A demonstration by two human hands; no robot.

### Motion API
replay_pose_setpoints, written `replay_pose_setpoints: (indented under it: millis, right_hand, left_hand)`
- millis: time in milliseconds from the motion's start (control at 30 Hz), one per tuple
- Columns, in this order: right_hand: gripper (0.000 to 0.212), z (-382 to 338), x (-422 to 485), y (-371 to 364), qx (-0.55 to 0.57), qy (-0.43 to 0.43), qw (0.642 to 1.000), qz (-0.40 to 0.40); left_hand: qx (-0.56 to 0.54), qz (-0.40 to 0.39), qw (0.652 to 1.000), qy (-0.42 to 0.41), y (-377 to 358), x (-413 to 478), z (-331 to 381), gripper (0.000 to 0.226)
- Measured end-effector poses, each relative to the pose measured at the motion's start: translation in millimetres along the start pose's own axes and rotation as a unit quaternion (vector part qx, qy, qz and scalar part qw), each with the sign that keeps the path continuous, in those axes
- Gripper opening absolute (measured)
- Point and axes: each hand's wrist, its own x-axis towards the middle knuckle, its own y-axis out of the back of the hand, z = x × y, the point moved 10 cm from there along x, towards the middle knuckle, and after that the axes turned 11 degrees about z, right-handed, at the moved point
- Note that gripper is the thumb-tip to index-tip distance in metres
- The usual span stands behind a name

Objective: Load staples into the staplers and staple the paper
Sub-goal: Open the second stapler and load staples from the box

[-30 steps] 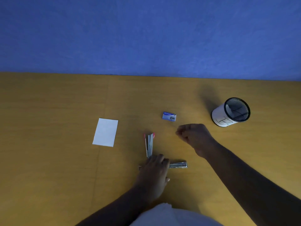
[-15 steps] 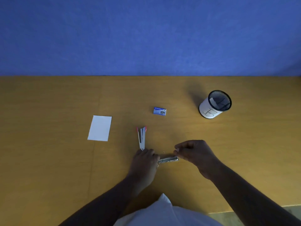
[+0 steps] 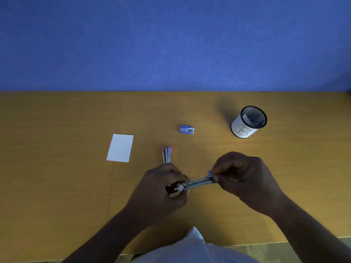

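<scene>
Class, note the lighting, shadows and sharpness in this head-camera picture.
Head view: dim, bluish light overall; the white-wrapped black mesh pen cup throws a soft shadow up-left across the yellow wooden table; the silver metal stapler between left hand and right hand looks slightly blurred.

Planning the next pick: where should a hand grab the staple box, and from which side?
Pinch the box across its near and far long edges, coming from above. It lies flat on the table, long side running left-right, with nothing touching it, so that span looks narrowest and easiest to reach.
</scene>
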Motion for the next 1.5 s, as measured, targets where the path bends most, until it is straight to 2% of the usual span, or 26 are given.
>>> replay_pose_setpoints:
  millis: [133,267,700,967,1167,1367,1500]
  right_hand:
    - [0.025,-55,-10,3,-0.057,0.125,0.99,-0.012]
    - [0.026,-78,-14,-4,-0.1,0.187,0.977,-0.018]
    - [0.022,-87,-18,-21,-0.171,0.215,0.961,-0.035]
    - [0.016,-91,-27,-28,-0.288,0.286,0.914,-0.032]
    - [0.02,-92,-31,-29,-0.302,0.291,0.907,-0.027]
    - [0.01,-88,-20,-9,-0.327,0.291,0.899,0.008]
    - [0.012,-77,-13,8,-0.324,0.261,0.909,0.016]
  left_hand:
    - [-0.004,0.021,1.0,-0.021,32,3,28,0.02]
    - [-0.006,0.013,1.0,-0.027,43,4,40,0.023]
    - [-0.003,-0.01,0.999,-0.04,43,2,59,0.024]
    - [0.009,-0.015,0.999,-0.032,40,1,57,0.023]
    - [0.019,-0.011,0.999,-0.028,42,2,56,0.021]
    - [0.032,0.012,0.999,-0.021,50,2,49,0.018]
    - [0.041,0.024,0.999,-0.015,53,2,45,0.015]
